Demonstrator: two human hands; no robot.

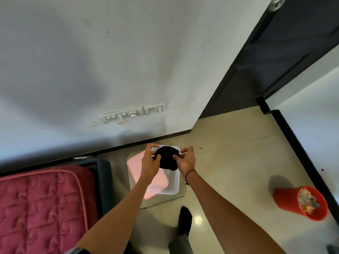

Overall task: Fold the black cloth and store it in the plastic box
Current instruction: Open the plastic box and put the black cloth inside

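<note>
The black cloth (167, 158) is bunched into a small dark bundle held between both hands, above the far end of the clear plastic box (174, 184). My left hand (150, 162) grips its left side and my right hand (186, 160) grips its right side, fingers pinched on the fabric. The box stands on a low stand on the floor, its inside visible below the cloth. A pink lid (136, 165) lies tilted across the box's left side, partly under my left forearm.
A bed with a red quilted mattress (42, 204) fills the lower left. A red bin (300, 202) with rubbish stands at the right. My black-socked foot (185, 220) is on the tile floor below the box. The wall with a switch panel (132, 112) lies behind.
</note>
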